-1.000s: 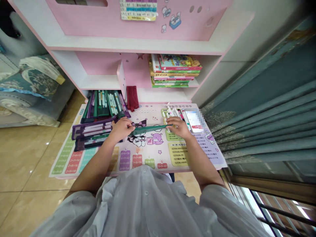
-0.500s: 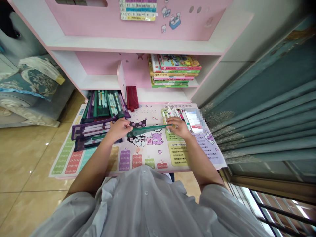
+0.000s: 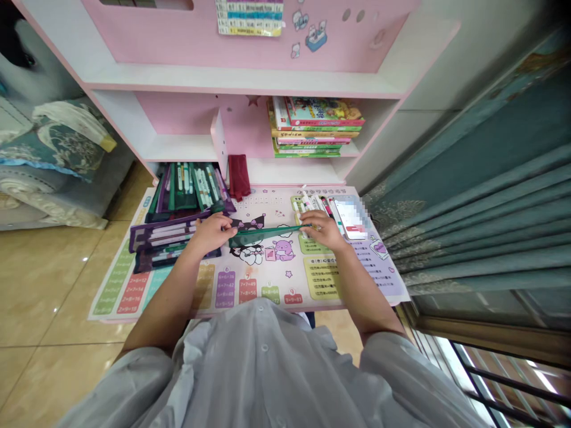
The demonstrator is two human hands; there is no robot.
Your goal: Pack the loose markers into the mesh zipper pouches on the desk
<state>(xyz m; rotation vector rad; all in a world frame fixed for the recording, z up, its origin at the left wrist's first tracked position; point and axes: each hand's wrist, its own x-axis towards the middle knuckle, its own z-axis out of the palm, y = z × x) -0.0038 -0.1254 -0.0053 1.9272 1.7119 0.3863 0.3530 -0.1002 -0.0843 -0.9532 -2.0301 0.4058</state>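
A flat green pouch point(image 3: 263, 233) is held edge-on above the cartoon desk mat point(image 3: 267, 279). My left hand point(image 3: 213, 233) pinches its left end, fingers closed. My right hand point(image 3: 322, 229) grips its right end, fingers curled on it. Just behind my right hand lie several loose marker pens point(image 3: 312, 204). To the left of my left hand are stacked purple and green pouches filled with pens point(image 3: 165, 241).
More pen pouches point(image 3: 190, 187) lie at the back left of the desk. A dark red cloth point(image 3: 239, 176) leans by the shelf divider. A phone point(image 3: 350, 218) lies at the right. Books point(image 3: 314, 126) are stacked on the shelf. A teal curtain point(image 3: 482, 196) hangs right.
Both hands stay on the ends of the green pouch. My left hand has shifted slightly left and back; the pouch lies a little more level.
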